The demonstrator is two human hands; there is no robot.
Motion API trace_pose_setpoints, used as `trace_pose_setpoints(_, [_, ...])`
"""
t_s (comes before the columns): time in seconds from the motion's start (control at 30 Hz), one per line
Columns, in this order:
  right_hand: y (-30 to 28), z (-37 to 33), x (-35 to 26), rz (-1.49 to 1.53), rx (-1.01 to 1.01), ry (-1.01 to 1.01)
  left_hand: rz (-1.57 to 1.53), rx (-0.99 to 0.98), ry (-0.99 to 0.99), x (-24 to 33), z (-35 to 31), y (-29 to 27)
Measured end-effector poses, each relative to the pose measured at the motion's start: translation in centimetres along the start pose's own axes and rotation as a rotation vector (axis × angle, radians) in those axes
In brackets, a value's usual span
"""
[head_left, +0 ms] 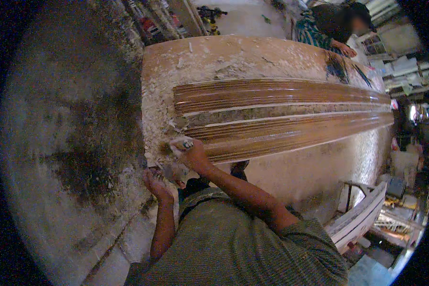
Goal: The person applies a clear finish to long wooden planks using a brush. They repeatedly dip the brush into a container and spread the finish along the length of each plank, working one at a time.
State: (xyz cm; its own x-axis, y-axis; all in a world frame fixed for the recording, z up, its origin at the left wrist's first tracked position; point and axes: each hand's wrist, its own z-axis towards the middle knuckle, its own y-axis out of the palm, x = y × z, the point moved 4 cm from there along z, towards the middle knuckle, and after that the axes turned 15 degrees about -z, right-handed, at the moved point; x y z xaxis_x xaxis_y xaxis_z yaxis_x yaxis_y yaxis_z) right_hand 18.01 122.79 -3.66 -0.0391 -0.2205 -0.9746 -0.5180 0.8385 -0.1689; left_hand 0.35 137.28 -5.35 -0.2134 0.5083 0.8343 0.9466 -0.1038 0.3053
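My right hand (195, 156) is closed at the near left corner of the worktable (202, 55). A pale crumpled wad (177, 144) shows at its fingers; its kind is hard to make out. Right beside it lies the end of a long brown grooved moulding (271, 137) with pale edges. A second such moulding (271, 93) runs parallel, farther from me. Lower and to the left, my left hand (158, 187) is held with curled fingers by the table's corner. Next to it is a greyish, blurred piece (176, 171), and whether the hand grips it is unclear.
White crumbs and dried flakes (158, 114) cover the table's left end. Across the table a person's hand (344, 49) rests near dark stains (337, 69). A pale wooden frame (360, 217) stands at the right. The floor (95, 143) to the left is stained dark.
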Motion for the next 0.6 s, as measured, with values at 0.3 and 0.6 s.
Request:
trace_pose_setpoints(0.3, [-46.2, -10.5, 7.2, -1.309, 0.646, 0.253, -0.021, -0.178, -0.141, -2.5, 5.1, -1.5])
trace_pose_setpoints(0.6, [-18.2, -4.8, 2.7, -0.712, 0.261, 0.254, -0.057, -0.078, -0.103, 2.7, 0.7, 1.2])
